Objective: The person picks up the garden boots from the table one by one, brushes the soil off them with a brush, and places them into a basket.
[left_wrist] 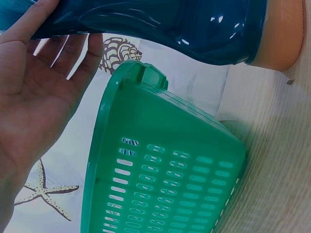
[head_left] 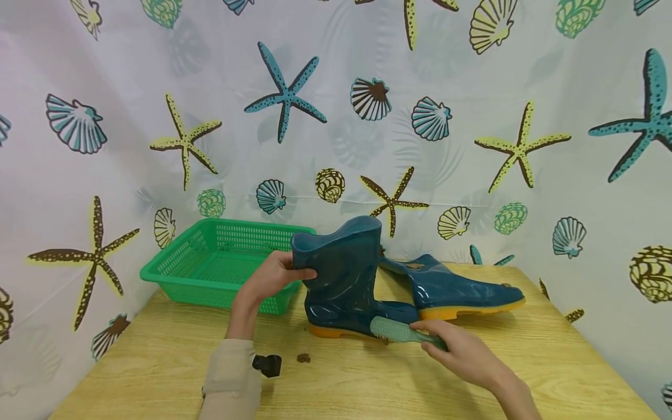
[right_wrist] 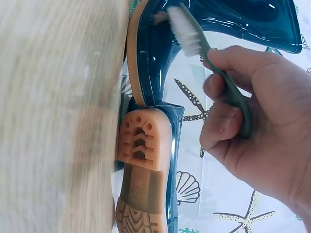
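Note:
An upright blue rubber boot [head_left: 343, 274] with an orange sole stands on the table. My left hand [head_left: 275, 274] grips its shaft near the top, the thumb lying across the outside and the other fingers partly hidden behind it. In my right hand [head_left: 462, 353] is a green-handled brush [head_left: 396, 330], its white bristles [right_wrist: 185, 29] at the boot's foot; I cannot tell if they touch. A brown smear [right_wrist: 160, 17] shows on the boot there. Behind and to the right, the second boot [head_left: 457, 289] lies tipped over, its patterned sole [right_wrist: 141, 141] visible in the right wrist view.
A green plastic basket [head_left: 210, 284] stands at the back left, close beside the left hand. Brown clods sit on the second boot, and one small clod [head_left: 303, 357] lies on the wooden table [head_left: 336, 385]. A patterned curtain [head_left: 325, 151] hangs behind and at both sides.

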Available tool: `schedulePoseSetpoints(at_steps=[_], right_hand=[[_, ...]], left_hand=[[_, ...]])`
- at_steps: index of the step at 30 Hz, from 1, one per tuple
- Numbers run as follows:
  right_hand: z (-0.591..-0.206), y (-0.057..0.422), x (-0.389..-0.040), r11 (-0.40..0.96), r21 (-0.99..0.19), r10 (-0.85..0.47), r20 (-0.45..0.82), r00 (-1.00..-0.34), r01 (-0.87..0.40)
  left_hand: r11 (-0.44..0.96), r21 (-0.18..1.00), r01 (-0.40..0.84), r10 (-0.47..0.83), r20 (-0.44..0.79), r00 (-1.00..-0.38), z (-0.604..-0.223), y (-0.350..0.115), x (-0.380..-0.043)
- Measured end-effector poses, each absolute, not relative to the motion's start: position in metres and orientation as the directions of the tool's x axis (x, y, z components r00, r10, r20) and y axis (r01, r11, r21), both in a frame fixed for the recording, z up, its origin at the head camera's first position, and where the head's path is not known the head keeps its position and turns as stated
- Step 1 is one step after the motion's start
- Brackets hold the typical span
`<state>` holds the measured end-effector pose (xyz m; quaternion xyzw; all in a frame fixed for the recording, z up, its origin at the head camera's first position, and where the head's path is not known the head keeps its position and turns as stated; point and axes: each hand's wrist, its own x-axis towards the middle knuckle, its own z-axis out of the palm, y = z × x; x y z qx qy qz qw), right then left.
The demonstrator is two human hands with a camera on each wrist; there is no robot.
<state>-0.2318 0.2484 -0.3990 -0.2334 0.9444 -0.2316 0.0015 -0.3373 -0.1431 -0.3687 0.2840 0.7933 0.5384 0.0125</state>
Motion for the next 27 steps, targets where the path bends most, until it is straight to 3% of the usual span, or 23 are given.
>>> schedulePoseSetpoints(at_steps=[8, 19, 27], right_hand=[[-0.4, 0.251, -0.231, 0.813, -0.293, -0.442, 0.249, -0.861, -0.503], [-0.396, 0.247, -0.234, 0.807, -0.425, -0.307, 0.294, -0.905, -0.411], [-0.39, 0.237, -0.242, 0.779, -0.43, -0.283, 0.409, -0.868, -0.457]], left_hand=[[0.26, 0.864, 0.431, 0.461, 0.281, -0.842, -0.368, -0.143, -0.337], [0.263, 0.858, 0.44, 0.463, 0.288, -0.838, -0.37, -0.145, -0.34], [0.292, 0.857, 0.425, 0.452, 0.268, -0.851, -0.369, -0.144, -0.34]])
